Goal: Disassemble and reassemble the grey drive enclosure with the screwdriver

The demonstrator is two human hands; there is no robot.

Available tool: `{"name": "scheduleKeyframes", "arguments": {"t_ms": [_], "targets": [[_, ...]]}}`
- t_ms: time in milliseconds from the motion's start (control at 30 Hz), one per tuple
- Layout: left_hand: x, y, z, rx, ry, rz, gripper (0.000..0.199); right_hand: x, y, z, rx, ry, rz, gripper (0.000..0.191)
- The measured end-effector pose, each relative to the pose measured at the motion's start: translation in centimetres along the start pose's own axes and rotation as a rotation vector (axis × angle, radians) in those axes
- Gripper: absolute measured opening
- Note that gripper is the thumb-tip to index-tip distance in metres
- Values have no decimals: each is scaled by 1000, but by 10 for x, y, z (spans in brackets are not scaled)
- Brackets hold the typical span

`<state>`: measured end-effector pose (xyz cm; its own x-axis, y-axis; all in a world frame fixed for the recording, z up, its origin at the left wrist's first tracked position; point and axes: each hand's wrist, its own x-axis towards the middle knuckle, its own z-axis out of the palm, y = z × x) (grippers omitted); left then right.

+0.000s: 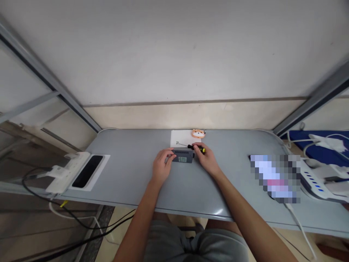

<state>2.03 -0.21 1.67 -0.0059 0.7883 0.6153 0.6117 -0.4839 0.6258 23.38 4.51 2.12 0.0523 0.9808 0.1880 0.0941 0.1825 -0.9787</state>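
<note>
The dark grey box lies on the grey table right in front of the person, its slotted, labelled face turned up toward my camera. I see the left hand clamped on the box's left end, thumb and fingers pinching its corner. The right hand has its fingers closed around the black-and-yellow handle of a screwdriver, just beside the box's right end; I cannot tell whether that hand also touches the box. The shaft points left over a white sheet, its tip near some tiny dark pieces too small for me to make out. An orange-and-white animal-face item sits at the sheet's far right corner. Well off to the left I have a dark-screened phone beside a white power strip; to the right, a blurred-out device lies near a white charging unit with blue ports
</note>
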Motion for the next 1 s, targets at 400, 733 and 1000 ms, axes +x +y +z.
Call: {"name": "scheduleKeyframes", "arguments": {"t_ms": [400,733,1000], "targets": [[2,7,-7,207,108,111,18,8,-7,-22,393,168,197,33],[29,24,12,243,-46,281,18,15,-2,-47,577,171,118,28],[13,21,26,292,-75,263,14,15,-4,-44,562,186,174,29]]}}
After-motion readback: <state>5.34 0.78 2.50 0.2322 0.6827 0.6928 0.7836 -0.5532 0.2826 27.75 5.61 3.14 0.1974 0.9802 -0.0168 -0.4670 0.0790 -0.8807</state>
